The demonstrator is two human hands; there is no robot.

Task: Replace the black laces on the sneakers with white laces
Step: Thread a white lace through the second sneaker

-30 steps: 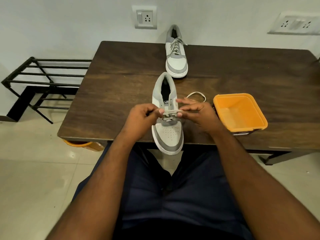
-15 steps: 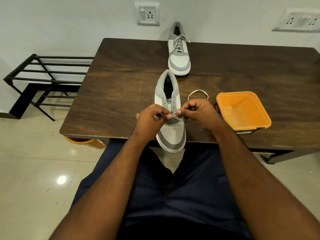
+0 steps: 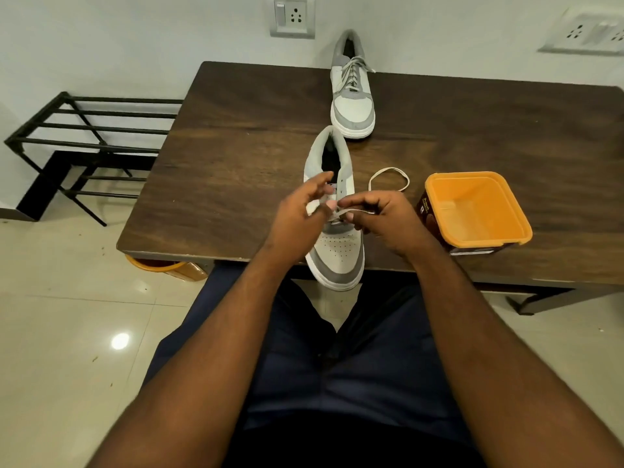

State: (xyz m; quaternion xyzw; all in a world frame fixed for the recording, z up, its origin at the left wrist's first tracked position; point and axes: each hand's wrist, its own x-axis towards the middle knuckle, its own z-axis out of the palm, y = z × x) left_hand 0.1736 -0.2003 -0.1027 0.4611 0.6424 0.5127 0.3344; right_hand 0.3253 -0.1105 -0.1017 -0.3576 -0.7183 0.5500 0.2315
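Pinching a white lace between thumb and curled fingers, the right hand holds it taut over the lower eyelets of the near sneaker. The left hand hovers just beside it on the left, fingers spread and relaxed, gripping nothing that can be made out, though its fingertips sit close to the lace. This grey and white sneaker stands at the near edge of the dark wooden table, toe overhanging toward the person, its upper eyelets unlaced. The free end of the lace loops on the tabletop to the right of the shoe. Farther back, near the wall, a second sneaker stands fully laced in white. An orange plastic container sits on the table to the right, near the right hand but apart from it. A black metal rack stands on the tiled floor at far left.
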